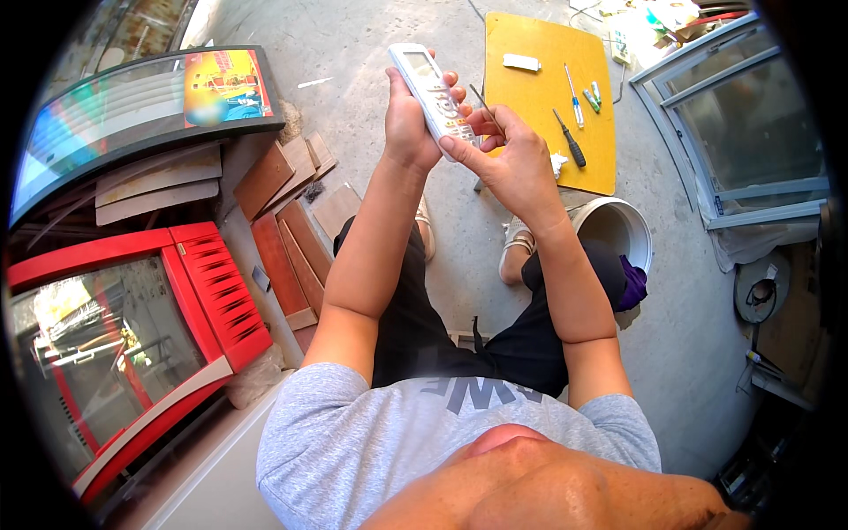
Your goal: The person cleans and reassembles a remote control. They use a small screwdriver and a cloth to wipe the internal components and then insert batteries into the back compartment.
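My left hand (408, 128) grips a white remote control (427, 87), its buttons and small screen facing up. My right hand (514, 159) has a thin metal tool (480, 101) between its fingers, with the thumb resting on the remote's lower end. Beyond them on a low yellow table (530, 35) lie a small white rectangular piece (521, 62), a screwdriver with a blue-and-white handle (578, 110), a black-handled screwdriver (574, 146), small batteries (594, 101) and white crumpled material (558, 166).
Left are a red-framed cabinet (216, 291), a dark-framed glass panel (265, 79) and several wooden boards (291, 256). A white bucket (643, 231) with purple cloth (632, 284) stands by my right leg. Window frames (707, 221) lean right, near a round metal object (751, 309).
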Demonstrator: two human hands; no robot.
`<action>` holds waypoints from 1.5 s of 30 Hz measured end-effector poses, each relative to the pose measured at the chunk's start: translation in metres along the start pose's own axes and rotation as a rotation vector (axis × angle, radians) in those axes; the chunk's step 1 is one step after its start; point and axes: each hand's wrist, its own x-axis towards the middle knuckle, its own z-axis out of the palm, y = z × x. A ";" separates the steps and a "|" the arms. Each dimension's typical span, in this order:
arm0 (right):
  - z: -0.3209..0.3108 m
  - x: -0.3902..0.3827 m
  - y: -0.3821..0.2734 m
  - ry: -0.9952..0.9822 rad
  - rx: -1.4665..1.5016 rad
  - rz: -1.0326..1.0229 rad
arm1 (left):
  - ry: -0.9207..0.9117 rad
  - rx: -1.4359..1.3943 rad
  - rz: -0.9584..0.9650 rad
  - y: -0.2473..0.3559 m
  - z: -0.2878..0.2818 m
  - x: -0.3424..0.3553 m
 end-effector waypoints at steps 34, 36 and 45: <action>0.001 -0.006 -0.001 -0.001 -0.225 0.025 | 0.210 0.462 -0.036 -0.013 0.022 -0.004; -0.002 -0.005 0.000 -0.027 -0.182 0.071 | 0.203 0.468 -0.074 -0.011 0.022 -0.005; -0.017 0.004 0.008 0.053 -0.043 0.146 | -0.117 0.565 -0.255 0.000 0.016 -0.009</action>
